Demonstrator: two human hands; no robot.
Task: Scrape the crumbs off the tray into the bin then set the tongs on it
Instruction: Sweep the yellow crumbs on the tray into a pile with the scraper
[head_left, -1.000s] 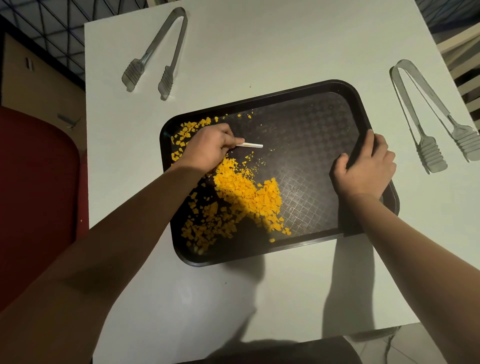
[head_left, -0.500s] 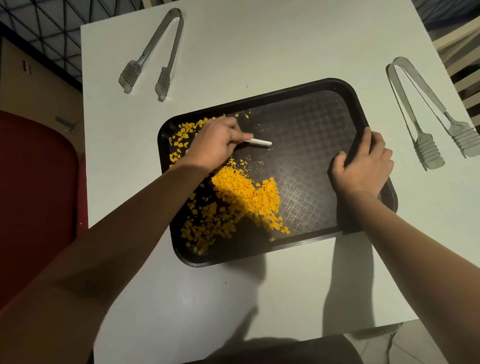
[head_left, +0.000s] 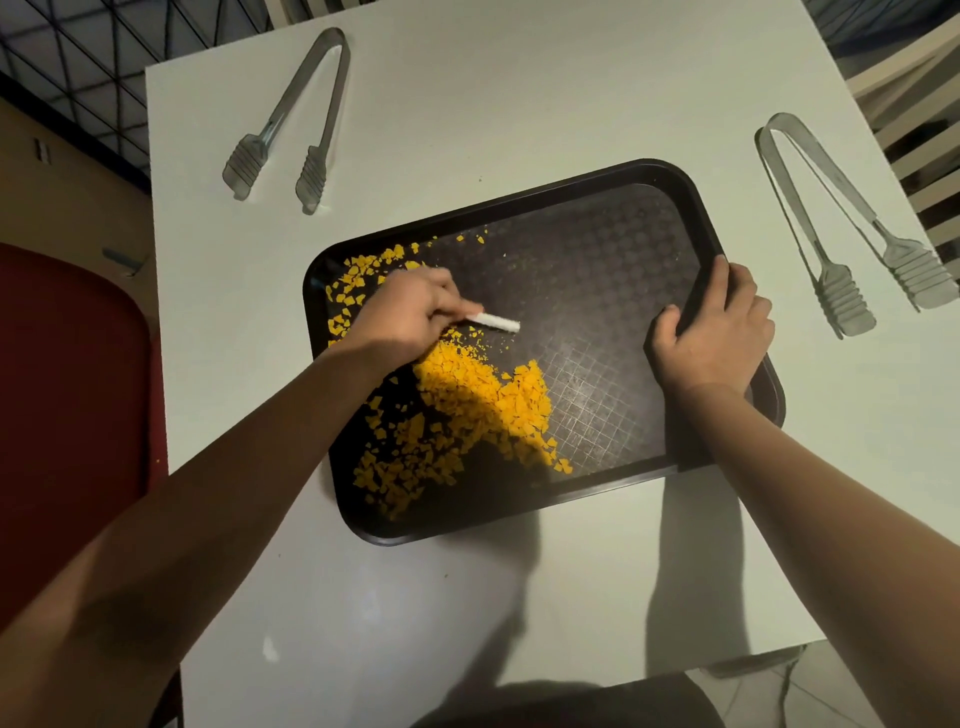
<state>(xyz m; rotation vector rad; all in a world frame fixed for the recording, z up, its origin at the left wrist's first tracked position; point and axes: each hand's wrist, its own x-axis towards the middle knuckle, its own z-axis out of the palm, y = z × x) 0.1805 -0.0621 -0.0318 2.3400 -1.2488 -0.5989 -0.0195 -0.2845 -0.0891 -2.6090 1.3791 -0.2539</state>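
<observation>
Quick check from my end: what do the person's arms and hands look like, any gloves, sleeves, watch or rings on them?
Both forearms are bare right up to the frame edge, no sleeves showing. The left hand and right hand are ungloved. No watch, bracelet or ring shows on either wrist or on the fingers that are visible. Dim light leaves the near parts of the arms in shadow.

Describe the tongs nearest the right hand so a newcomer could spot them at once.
Start at the black tray in the middle of the white table, where the right hand grips its right edge. Just beyond that edge, on the bare table, lie the right tongs. Unlike the left tongs at the far left corner, their ridged tips point toward the person's right side.
</observation>
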